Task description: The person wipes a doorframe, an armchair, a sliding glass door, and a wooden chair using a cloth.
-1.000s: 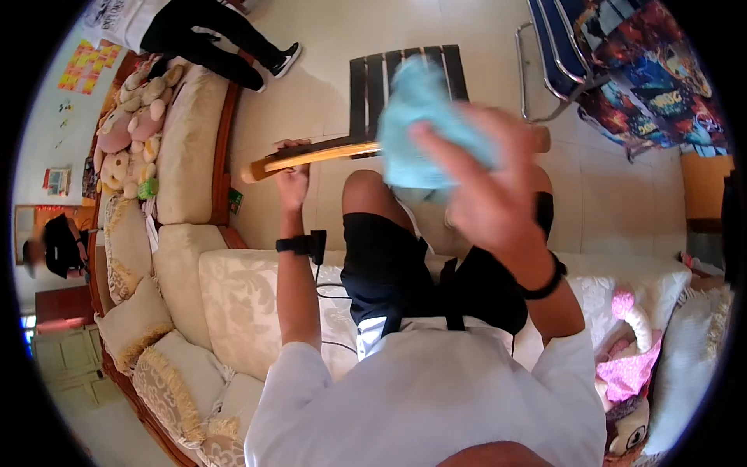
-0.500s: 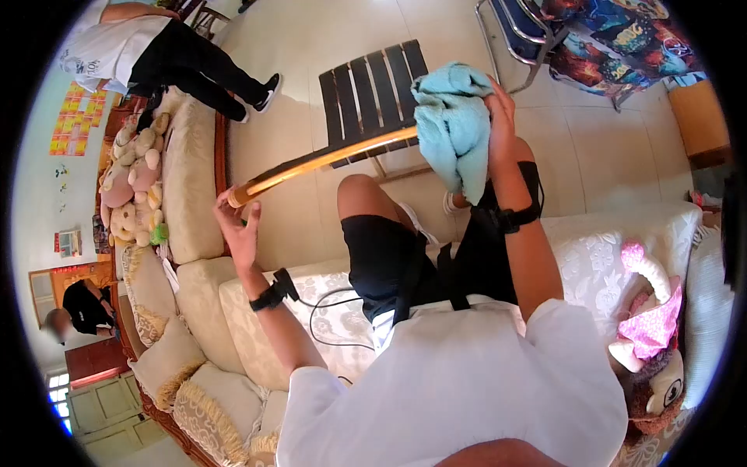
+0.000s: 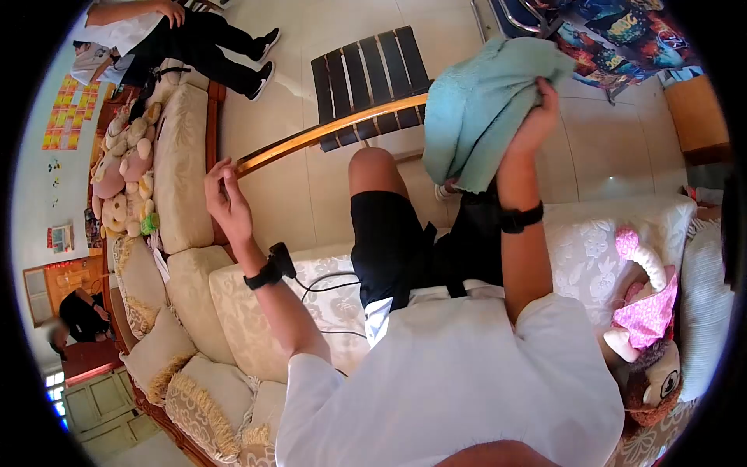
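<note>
My right hand [image 3: 535, 124] grips a teal towel [image 3: 478, 109], its fingers closed on the upper right part of the cloth. The towel hangs in loose folds and covers the right end of a long, thin wooden stick [image 3: 334, 126]. That stick slants across in front of my knees, golden brown with a dark strip along it. At its left end is my left hand [image 3: 228, 198], with bent fingers at the tip; the exact contact is partly hidden. Beyond the stick stands a low dark slatted stool [image 3: 369, 82].
I sit on a patterned cream sofa [image 3: 249, 307]. Cushions [image 3: 206, 393] lie to the left, a pink-dressed stuffed toy [image 3: 646, 311] to the right. Stuffed animals [image 3: 124, 179] sit on another sofa section. People in dark trousers [image 3: 210, 47] stand at upper left; a metal-framed chair [image 3: 521, 15] is at upper right.
The bunched towel has spread out and opened wider as my right hand moved up and right. The stick's left end and my left hand have risen slightly. A second person shows at upper left.
</note>
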A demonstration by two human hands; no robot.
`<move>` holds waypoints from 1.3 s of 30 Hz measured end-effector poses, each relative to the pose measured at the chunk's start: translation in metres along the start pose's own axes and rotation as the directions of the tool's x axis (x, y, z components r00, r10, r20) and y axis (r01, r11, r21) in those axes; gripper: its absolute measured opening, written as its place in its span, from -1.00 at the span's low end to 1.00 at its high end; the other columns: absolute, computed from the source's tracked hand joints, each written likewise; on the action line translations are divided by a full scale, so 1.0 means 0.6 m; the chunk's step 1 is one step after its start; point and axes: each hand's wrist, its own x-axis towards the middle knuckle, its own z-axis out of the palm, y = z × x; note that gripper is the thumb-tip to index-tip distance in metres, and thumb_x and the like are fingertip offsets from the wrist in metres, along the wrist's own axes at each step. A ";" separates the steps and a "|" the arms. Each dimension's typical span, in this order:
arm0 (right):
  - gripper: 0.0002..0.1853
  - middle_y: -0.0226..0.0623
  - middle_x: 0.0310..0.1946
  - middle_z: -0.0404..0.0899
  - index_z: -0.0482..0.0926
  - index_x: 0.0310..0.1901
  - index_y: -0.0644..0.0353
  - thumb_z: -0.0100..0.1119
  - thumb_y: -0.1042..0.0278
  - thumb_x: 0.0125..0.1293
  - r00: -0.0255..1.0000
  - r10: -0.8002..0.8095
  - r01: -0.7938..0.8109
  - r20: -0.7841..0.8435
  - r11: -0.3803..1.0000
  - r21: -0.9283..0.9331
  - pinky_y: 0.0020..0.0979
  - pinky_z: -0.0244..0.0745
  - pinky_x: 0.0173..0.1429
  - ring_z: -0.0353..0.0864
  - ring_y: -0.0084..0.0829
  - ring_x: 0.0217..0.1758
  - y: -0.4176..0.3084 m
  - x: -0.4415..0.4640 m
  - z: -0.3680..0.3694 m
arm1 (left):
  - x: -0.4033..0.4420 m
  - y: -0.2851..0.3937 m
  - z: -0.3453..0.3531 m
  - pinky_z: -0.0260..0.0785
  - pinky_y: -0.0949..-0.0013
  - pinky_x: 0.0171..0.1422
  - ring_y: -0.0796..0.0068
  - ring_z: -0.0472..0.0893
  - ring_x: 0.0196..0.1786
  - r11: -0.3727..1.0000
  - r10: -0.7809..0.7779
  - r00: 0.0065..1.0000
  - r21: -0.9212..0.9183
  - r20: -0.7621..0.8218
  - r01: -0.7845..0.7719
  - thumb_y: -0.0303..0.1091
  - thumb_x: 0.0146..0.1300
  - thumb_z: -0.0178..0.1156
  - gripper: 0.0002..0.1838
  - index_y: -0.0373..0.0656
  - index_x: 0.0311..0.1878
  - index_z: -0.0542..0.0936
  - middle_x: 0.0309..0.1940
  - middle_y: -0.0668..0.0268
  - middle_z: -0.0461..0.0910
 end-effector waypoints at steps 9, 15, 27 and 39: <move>-0.46 -0.12 0.17 0.52 0.37 0.27 0.21 -0.11 -0.08 0.51 0.974 -0.196 0.219 0.112 0.939 -0.263 -0.21 0.46 0.26 0.56 -0.20 0.16 -0.074 0.049 -0.001 | 0.005 -0.013 0.069 0.47 0.37 0.12 0.45 0.59 -0.07 0.863 -0.316 0.909 -0.479 -0.272 0.157 -0.40 0.47 0.10 -0.78 -0.23 0.08 0.37 -0.07 0.23 0.49; -0.53 -0.35 0.00 0.57 0.44 0.22 0.27 0.11 0.09 0.46 0.881 -0.110 0.343 0.460 0.818 -0.462 -0.54 0.29 0.25 0.49 -0.50 0.08 0.053 -0.062 0.039 | -0.002 -0.027 0.061 0.46 0.37 0.09 0.47 0.57 -0.10 0.858 -0.302 0.911 -0.497 -0.280 0.132 -0.42 0.48 0.08 -0.83 -0.18 0.03 0.34 -0.21 0.26 0.49; -0.59 -0.44 -0.06 0.54 0.47 0.16 0.25 0.11 0.10 0.48 0.940 0.015 0.106 0.341 0.936 -0.335 -0.54 0.31 0.18 0.46 -0.55 0.00 0.057 -0.065 0.032 | -0.007 -0.013 0.073 0.44 0.34 0.15 0.44 0.56 -0.08 0.789 -0.427 0.839 -0.592 -0.337 0.164 -0.36 0.47 0.11 -0.63 -0.15 0.20 0.22 -0.17 0.18 0.53; -0.72 -0.21 -0.19 0.61 0.54 -0.62 0.23 0.39 0.34 0.16 0.074 0.194 0.847 0.978 0.505 -0.164 -0.21 0.46 0.07 0.58 -0.13 -0.02 -0.048 -0.048 0.062 | -0.024 -0.025 0.082 0.41 0.38 0.17 0.44 0.57 -0.02 0.803 -0.408 0.832 -0.582 -0.376 0.131 -0.41 0.50 0.05 -0.84 -0.12 0.03 0.29 -0.16 0.22 0.52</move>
